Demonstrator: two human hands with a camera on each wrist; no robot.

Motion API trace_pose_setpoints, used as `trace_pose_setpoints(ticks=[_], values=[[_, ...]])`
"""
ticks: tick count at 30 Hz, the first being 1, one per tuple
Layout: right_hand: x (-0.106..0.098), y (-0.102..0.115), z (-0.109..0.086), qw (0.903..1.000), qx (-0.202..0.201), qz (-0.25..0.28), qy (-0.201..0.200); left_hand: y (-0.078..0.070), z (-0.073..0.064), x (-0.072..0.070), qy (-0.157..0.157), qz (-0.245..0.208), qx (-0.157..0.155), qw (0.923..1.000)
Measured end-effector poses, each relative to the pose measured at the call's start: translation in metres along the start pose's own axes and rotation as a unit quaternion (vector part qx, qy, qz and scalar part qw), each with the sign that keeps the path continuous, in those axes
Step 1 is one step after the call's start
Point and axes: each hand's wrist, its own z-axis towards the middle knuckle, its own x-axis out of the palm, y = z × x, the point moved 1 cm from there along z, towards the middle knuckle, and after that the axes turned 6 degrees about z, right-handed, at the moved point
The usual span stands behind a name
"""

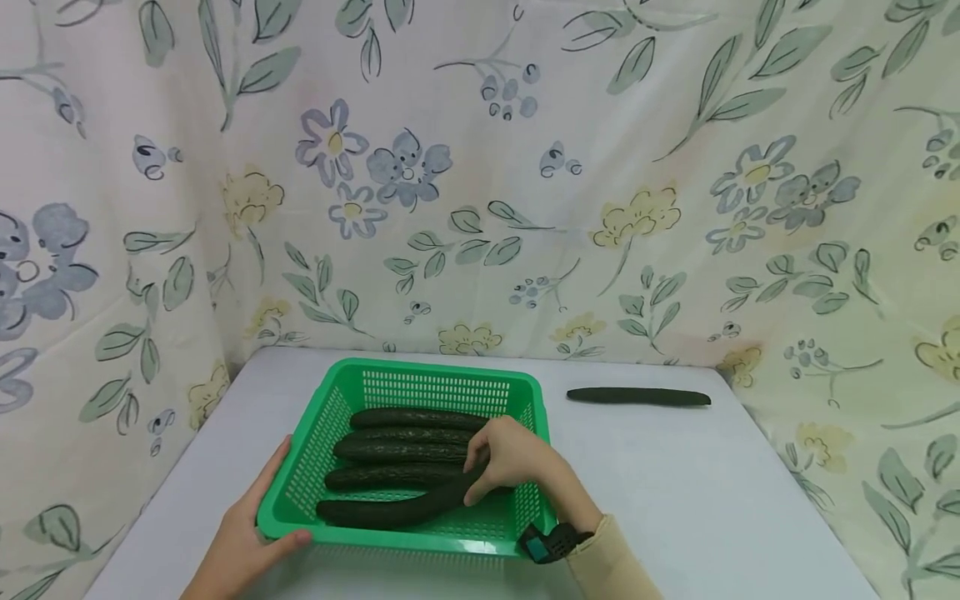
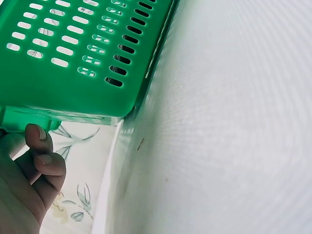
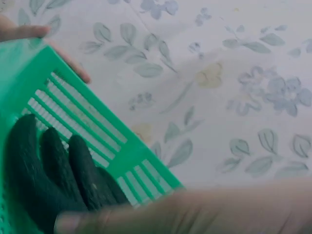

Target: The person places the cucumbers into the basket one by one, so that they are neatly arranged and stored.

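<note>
My right hand reaches into a green plastic basket and pinches the right end of the front cucumber between thumb and fingers. That end is raised and the cucumber bends upward toward my hand, while its left end lies low in the basket. Several more dark green cucumbers lie side by side behind it, their right parts partly hidden by my hand. My left hand holds the basket's near left corner, thumb over the front rim and fingers along the left side. In the left wrist view its fingertips curl just below the rim.
A single cucumber lies on the white table to the right of the basket, toward the back. Floral cloth hangs behind the table and along both sides. A dark wrist strap device overlaps the basket's near right corner.
</note>
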Motion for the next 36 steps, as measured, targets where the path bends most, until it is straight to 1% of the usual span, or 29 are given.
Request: trace_pose_setpoints(ticks=[3,6,8,11,13,15,19,21,24,26,28,30,33,36], values=[[0.004,0.003,0.0,0.9967,0.028,-0.073,0.021,0.0,0.0,-0.001,0.002,-0.001,-0.004,1.0],[0.008,0.006,-0.001,0.9901,0.052,-0.127,0.028,-0.002,0.0,-0.002,0.006,-0.013,-0.005,0.9999],[0.01,0.008,-0.002,0.986,0.073,-0.147,0.029,-0.002,0.001,-0.001,0.011,-0.013,-0.011,0.9998],[0.013,0.01,-0.003,0.9809,0.099,-0.166,0.025,-0.002,0.002,-0.001,0.01,-0.009,-0.009,0.9999],[0.014,0.011,-0.003,0.9784,0.11,-0.173,0.023,-0.001,0.002,-0.001,0.007,-0.002,-0.01,0.9999],[0.015,0.013,-0.003,0.9783,0.111,-0.174,0.019,0.0,0.002,-0.001,0.001,0.001,-0.006,1.0],[0.01,0.015,-0.005,0.9833,0.104,-0.149,0.006,0.001,0.001,-0.001,-0.009,-0.004,0.006,0.9999],[0.004,0.015,-0.007,0.989,0.093,-0.115,-0.009,0.001,0.0,0.0,-0.012,-0.009,0.012,0.9998],[-0.011,0.012,-0.009,0.9955,0.058,-0.06,-0.046,0.001,0.001,0.0,-0.012,-0.008,0.011,0.9998],[-0.022,0.007,-0.013,0.9961,0.03,-0.021,-0.08,0.0,0.001,0.0,-0.012,-0.003,0.01,0.9999],[-0.034,-0.001,-0.019,0.9924,0.008,0.0,-0.123,0.0,0.001,0.001,-0.011,0.002,0.01,0.9999],[-0.044,-0.012,-0.027,0.9852,-0.002,0.028,-0.169,0.0,0.0,0.001,-0.011,0.009,0.011,0.9998],[-0.057,-0.034,-0.044,0.97,-0.001,0.077,-0.231,-0.002,-0.001,0.001,-0.009,0.016,0.008,0.9998],[-0.068,-0.06,-0.064,0.9506,0.016,0.137,-0.278,-0.003,-0.001,-0.001,-0.005,0.012,0.005,0.9999]])
